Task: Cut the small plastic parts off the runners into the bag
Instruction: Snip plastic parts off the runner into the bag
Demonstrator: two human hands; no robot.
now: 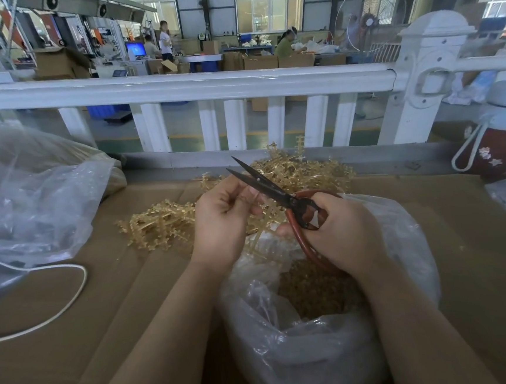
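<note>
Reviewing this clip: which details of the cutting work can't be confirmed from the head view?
- Whether the scissors blades are on a runner: the left hand hides the held runner there.
- The right hand fingers inside the red handles: curled out of sight.
- How full the bag is: crinkled plastic and both forearms cover it.
- Single parts in the bag: too small and blurred to count.

Cardboard-covered table (60,346): runners (156,223), bags (305,349), cord (57,313)

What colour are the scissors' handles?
Red-brown loops on the scissors, gripped by the right hand; blades dark. Head view.
</note>
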